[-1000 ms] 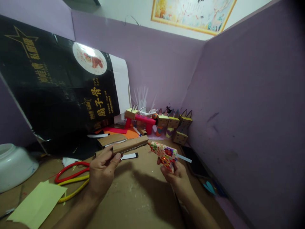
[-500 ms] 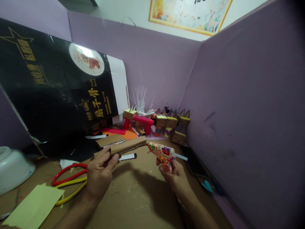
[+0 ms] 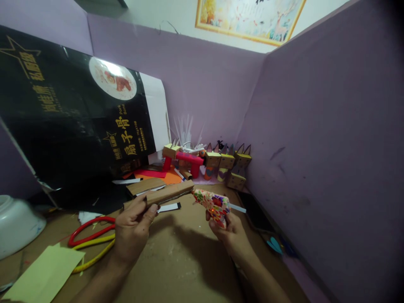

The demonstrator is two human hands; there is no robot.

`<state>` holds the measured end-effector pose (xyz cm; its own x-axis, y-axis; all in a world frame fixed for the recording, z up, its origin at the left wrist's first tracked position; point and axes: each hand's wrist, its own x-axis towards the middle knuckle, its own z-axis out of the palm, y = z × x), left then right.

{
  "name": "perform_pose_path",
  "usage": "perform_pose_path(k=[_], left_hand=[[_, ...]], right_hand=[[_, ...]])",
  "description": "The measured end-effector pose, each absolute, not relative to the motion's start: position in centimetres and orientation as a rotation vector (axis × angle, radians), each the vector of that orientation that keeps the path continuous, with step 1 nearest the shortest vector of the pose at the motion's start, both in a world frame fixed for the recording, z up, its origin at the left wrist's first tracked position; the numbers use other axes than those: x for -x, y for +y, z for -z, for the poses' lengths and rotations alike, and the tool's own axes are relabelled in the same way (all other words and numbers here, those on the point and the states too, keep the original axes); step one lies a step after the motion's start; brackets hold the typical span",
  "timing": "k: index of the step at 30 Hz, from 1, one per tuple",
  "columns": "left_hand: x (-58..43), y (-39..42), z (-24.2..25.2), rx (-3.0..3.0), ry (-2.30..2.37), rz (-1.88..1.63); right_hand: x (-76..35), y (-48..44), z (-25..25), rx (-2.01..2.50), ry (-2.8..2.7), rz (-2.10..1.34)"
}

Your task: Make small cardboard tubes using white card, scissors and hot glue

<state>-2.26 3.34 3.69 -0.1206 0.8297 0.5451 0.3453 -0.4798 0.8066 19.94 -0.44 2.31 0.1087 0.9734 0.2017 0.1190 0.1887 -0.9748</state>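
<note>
My left hand [image 3: 134, 227] is closed on the near end of a long, narrow folded cardboard piece [image 3: 172, 191], held up above the table. My right hand [image 3: 229, 231] grips the handle of a glue gun [image 3: 213, 204] with a bright floral pattern and a small lit red light. A whitish glue stick [image 3: 237, 208] pokes out of its back. The nozzle sits at the far right end of the cardboard; whether it touches cannot be made out. Below the cardboard lies a white strip with a black end [image 3: 170, 207].
Scissors with red and yellow handles [image 3: 91, 231], yellow paper [image 3: 47, 271] and a white bowl [image 3: 19, 227] are at left. A black printed carton [image 3: 72, 122] leans behind. Cardboard figures [image 3: 227, 161] and glue sticks [image 3: 186, 130] stand at the back. A dark phone-like slab [image 3: 255, 214] lies right.
The glue gun in my right hand has shifted very slightly left, toward the cardboard's end. My left hand has stayed nearly still.
</note>
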Motion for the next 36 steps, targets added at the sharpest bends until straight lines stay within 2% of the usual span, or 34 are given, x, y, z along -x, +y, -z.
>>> perform_pose_path(k=[22,36], left_hand=[[2.26,3.41,-3.33,-1.785,1.187,-1.685],[2.05,3.15,-3.73,-1.827,1.277,-1.618]], right_hand=[[-19.46,-0.80,-2.63,1.180,-1.317,-1.020],[-19.18,-1.04,-2.68,1.166,-1.264,-1.100]])
